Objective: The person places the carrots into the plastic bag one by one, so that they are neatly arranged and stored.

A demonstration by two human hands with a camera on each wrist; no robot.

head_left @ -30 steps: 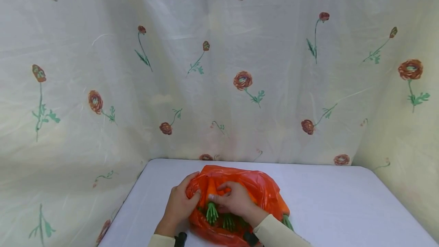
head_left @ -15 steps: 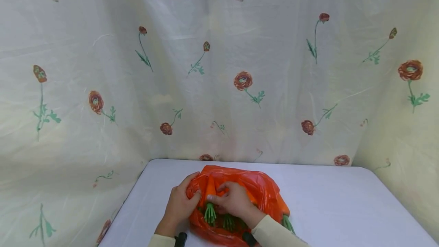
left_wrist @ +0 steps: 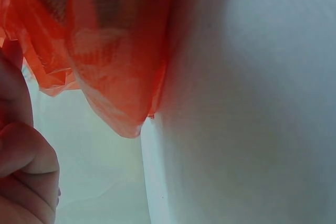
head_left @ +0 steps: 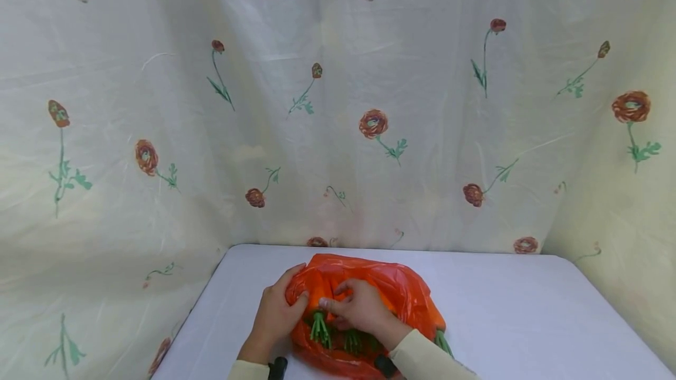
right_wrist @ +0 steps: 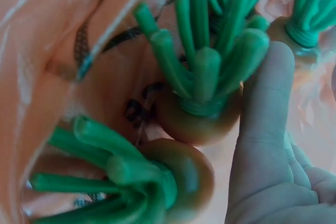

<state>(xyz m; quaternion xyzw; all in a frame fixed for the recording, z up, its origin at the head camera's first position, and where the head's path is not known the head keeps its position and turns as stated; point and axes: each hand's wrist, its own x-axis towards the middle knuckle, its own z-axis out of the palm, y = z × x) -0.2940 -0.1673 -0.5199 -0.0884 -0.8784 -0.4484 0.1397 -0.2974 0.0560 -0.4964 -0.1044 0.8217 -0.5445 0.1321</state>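
Observation:
A red plastic bag lies with its mouth open on the table, holding several toy carrots with green tops. My left hand holds the bag's left side, thumb over the rim; in the left wrist view its curled fingers are beside the bag. Inside the bag mouth is my right hand, thumb and forefinger apart, thumb tip close to a carrot. In the right wrist view, the straight thumb lies alongside a carrot with a green top. Some of the right fingers are hidden.
Another toy carrot lies at the bag's right side with its stems over the table. The white table extends to both sides. A flower-printed curtain hangs behind and beside it.
The carrot by my right thumb has shifted left and tipped slightly, its green top moving left with it. Both hands have stayed nearly in place.

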